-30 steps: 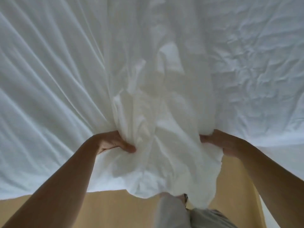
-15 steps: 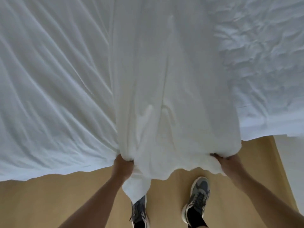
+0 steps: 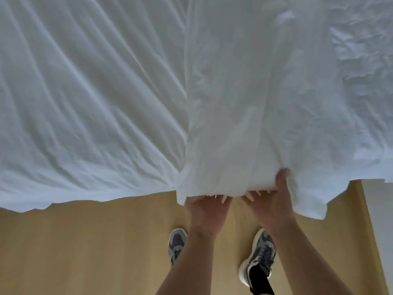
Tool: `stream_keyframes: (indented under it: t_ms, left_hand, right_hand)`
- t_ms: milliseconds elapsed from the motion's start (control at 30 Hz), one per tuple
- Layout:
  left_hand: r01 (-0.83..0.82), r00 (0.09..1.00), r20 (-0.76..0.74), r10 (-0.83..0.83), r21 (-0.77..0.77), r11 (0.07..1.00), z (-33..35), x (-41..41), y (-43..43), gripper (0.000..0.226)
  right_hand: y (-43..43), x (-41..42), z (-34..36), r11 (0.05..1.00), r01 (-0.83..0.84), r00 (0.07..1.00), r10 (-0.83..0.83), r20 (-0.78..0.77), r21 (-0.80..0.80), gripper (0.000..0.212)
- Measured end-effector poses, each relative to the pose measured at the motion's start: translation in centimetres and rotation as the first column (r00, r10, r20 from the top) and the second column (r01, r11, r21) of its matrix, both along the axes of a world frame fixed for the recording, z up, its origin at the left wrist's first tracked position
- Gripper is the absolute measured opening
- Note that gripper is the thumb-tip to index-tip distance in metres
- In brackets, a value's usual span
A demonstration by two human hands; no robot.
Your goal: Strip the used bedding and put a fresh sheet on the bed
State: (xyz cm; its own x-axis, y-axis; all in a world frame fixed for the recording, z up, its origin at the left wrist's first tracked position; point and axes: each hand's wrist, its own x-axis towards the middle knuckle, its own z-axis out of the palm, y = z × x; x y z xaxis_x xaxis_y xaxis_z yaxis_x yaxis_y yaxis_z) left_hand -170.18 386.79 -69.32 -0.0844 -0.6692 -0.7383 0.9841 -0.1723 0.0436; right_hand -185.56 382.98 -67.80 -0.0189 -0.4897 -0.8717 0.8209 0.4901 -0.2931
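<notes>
head cam is looking down on the rumpled white bed point(image 3: 85, 92). fresh sheet point(image 3: 229, 124) is lying across it as a long folded band, end hanging just past the near edge, i'm guessing so it can be squared up before opening out. right hand point(image 3: 274, 203) is pinching that end, thumb on top, fingers under. left hand point(image 3: 207, 209) is sitting with spread fingers beneath; can't tell if its grip is actually holding. tan floor point(image 3: 85, 241) is showing below, sneakers point(image 3: 258, 254) near the bed.
</notes>
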Motion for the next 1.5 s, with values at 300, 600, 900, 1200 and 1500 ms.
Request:
stream_keyframes:
  t_ms: [300, 600, 900, 1200, 1500]
  left_hand:
    - [0.584, -0.534, 0.651, -0.539, 0.745, 0.322, 5.6, 14.3, -4.1, 0.037]
    - [0.192, -0.964, 0.248, -0.097, 0.898, 0.395, -0.7, 29.4, -7.6, 0.110]
    - [0.072, -0.914, 0.245, -0.324, 0.883, 0.465, -1.4, 41.4, -8.2, 0.100]
    - [-0.058, -0.930, 0.186, -0.316, 0.777, 0.626, -2.9, 54.7, -13.3, 0.089]
    - [0.121, -0.900, 0.215, -0.378, 0.959, 0.257, -1.5, 56.2, -16.2, 0.090]
  right_hand:
    - [-1.8, 12.5, 3.3, 0.911, -0.410, -0.155, -0.119, -0.981, -0.046, 0.022]
    - [-8.1, 22.0, -2.5, 0.049, -0.440, -0.898, -0.033, -0.439, 0.897, 0.157]
    - [-14.1, 34.6, -1.3, 0.092, -0.589, -0.786, 0.165, -0.596, 0.803, 0.131]
    - [-13.9, 46.1, -5.2, 0.151, -0.679, -0.726, 0.009, -0.688, 0.719, 0.123]
    - [-15.8, 49.0, -2.4, 0.006, -0.530, -0.825, 0.228, -0.517, 0.848, 0.113]
